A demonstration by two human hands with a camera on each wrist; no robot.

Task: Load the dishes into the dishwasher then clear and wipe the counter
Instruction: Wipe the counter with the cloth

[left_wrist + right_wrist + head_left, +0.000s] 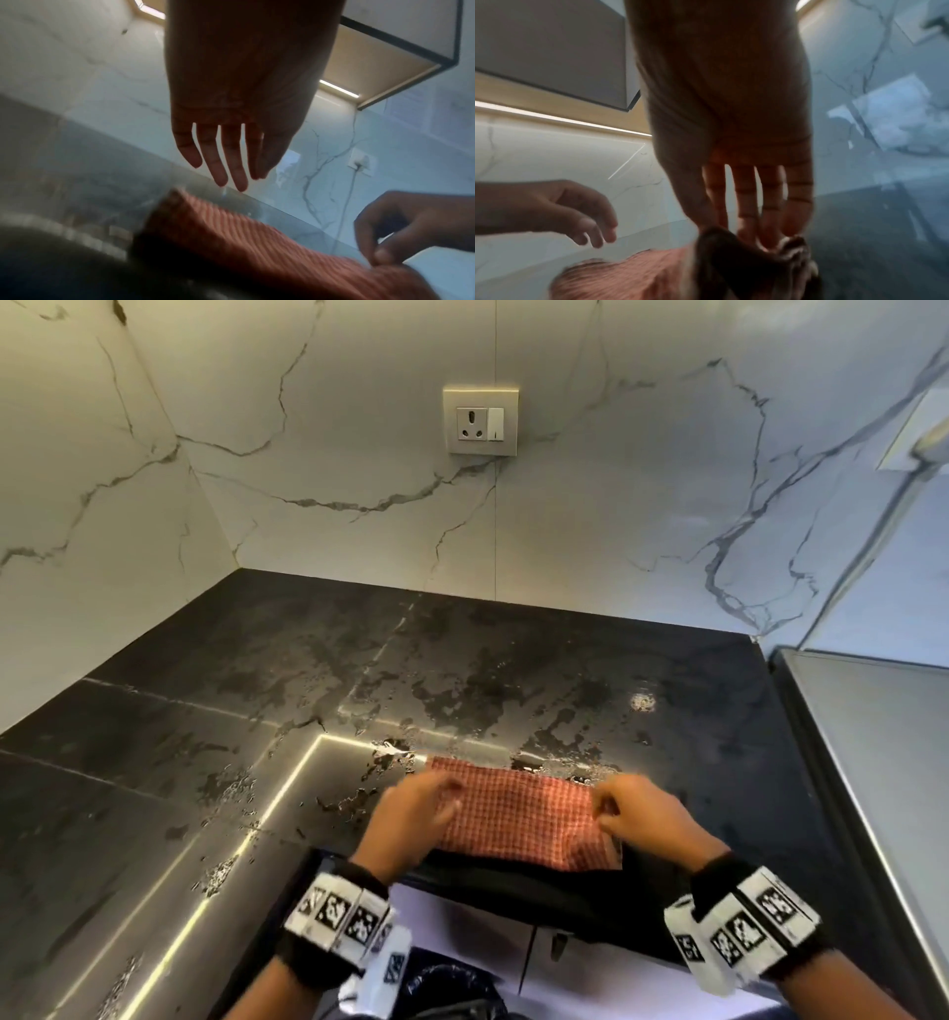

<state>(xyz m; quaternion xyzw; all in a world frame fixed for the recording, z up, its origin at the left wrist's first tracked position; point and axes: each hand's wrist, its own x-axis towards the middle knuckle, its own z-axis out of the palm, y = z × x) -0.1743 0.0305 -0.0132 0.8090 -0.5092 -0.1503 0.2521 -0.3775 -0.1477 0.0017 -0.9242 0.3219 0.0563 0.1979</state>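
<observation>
Head view: I see the cloth [518,814], red-checked, lying at the front edge of the dark surface [257,690], one corner hanging over that edge. My right hand [647,819] pinches its right end between thumb and fingers. My left hand [416,814] is above its left end, fingers relaxed and gripping nothing. Wet patches [462,680] spread behind the cloth toward the back wall. A socket [481,421] sits on the marble wall; a steel panel [883,737] borders the surface on the right. The surface runs open to the left and back.

Left wrist view: straight fingers [218,162] hang just clear of the cloth [231,243], a gap the head view does not settle.

Right wrist view: fingertips [770,233] meet a bunched fold; blur hides the detail of the grip.
</observation>
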